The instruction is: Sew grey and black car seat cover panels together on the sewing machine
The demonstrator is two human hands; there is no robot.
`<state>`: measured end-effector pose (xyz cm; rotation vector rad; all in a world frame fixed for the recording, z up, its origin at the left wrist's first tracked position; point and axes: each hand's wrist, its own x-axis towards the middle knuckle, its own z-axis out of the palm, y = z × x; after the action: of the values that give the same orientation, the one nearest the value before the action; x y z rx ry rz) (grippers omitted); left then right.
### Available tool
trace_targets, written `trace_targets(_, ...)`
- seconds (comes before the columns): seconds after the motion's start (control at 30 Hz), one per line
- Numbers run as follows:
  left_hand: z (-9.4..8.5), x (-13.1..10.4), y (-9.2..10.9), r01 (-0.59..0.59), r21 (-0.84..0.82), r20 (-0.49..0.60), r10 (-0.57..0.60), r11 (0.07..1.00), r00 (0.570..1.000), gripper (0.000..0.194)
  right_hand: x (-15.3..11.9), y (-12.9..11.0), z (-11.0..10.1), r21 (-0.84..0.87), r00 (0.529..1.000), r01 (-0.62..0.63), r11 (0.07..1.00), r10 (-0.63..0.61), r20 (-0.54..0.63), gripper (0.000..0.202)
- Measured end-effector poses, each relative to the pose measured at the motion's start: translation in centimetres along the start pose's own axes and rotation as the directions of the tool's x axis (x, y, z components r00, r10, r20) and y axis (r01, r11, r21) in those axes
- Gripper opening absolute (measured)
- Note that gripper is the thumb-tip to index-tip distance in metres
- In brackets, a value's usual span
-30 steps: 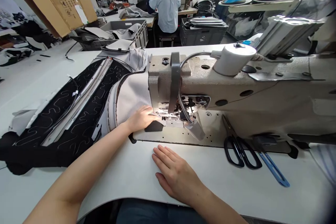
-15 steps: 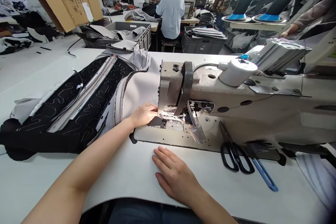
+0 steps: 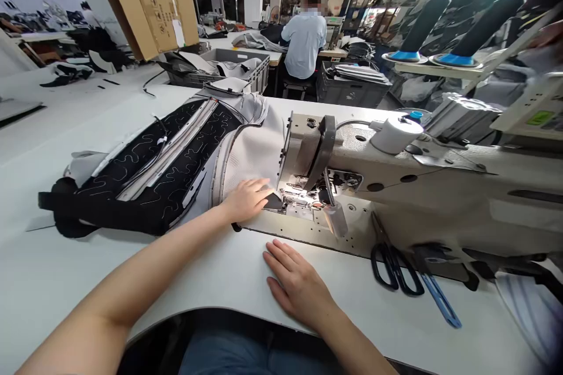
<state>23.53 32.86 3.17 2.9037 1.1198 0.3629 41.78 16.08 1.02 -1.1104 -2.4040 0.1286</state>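
Observation:
My left hand lies with fingers stretched out on the light grey fabric of a sewn cover, just left of the sewing machine's needle area. Black panels with wavy stitching and a cable make up the cover's left part. The sewing machine stands across the table, its lamp shining on the needle plate; the fabric's edge reaches close to it. Flat on the white table in front of the machine bed rests my right hand, fingers extended, holding nothing.
Black-handled scissors and a blue-handled tool lie right of my right hand. A white thread spool tops the machine. Behind are grey crates, a cardboard box and a seated person.
My left hand has drawn back from the machine's needle area and its fingers now spread over the fabric. The view has tilted up and shifted left. My right hand stays on the table.

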Motion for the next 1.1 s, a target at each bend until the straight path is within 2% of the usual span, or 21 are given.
trace_targets(0.13, 1.1, 1.5, 0.5, 0.046, 0.012, -0.004, -0.046, 0.999, 0.999, 0.031, -0.4, -0.2, -0.1, -0.003, 0.999, 0.001, 1.000, -0.001, -0.051, 0.032)
trace_targets(0.3, 0.4, -0.7, 1.0, 0.019, -0.013, 0.039, -0.018, 1.000, 0.999, 0.037, -0.4, 0.7, -0.7, 0.008, 0.983, -0.013, 1.000, 0.015, -0.182, 0.028)
trace_targets(0.4, 0.0, -2.4, 1.8, 0.007, -0.033, 0.042, -0.006, 0.999, 0.999, 0.036, 0.9, 1.9, -1.2, -0.090, 0.985, -0.096, 0.991, 0.082, -0.149, 0.031)
trace_targets(0.5, 0.2, -2.9, 2.4, 0.027, -0.039, 0.000, -0.027, 0.999, 1.000, 0.032, 2.5, 3.3, -1.3, -0.210, 0.985, -0.159, 0.965, 0.140, -0.101, 0.034)
trace_targets(0.63, 0.9, -2.3, 2.0, -0.009, -0.083, -0.008, 0.009, 0.997, 1.000, 0.030, 3.5, 4.4, -0.2, -0.256, 0.975, -0.206, 0.945, 0.174, -0.141, 0.030)
trace_targets(0.77, 1.6, -1.4, 0.6, -0.110, -0.222, -0.006, 0.111, 0.969, 0.994, 0.031, 3.3, 4.6, 0.8, -0.276, 0.962, -0.242, 0.930, 0.193, -0.195, 0.029)
trace_targets(0.87, 2.1, -0.9, -0.1, -0.152, -0.268, -0.019, 0.153, 0.951, 0.988, 0.031, 3.1, 4.6, 0.9, -0.262, 0.954, -0.253, 0.931, 0.195, -0.228, 0.029)
trace_targets(1.1, 2.3, -0.2, 0.2, -0.160, -0.270, -0.026, 0.159, 0.949, 0.987, 0.033, 3.1, 5.1, 0.7, -0.236, 0.942, -0.290, 0.928, 0.234, -0.239, 0.027)
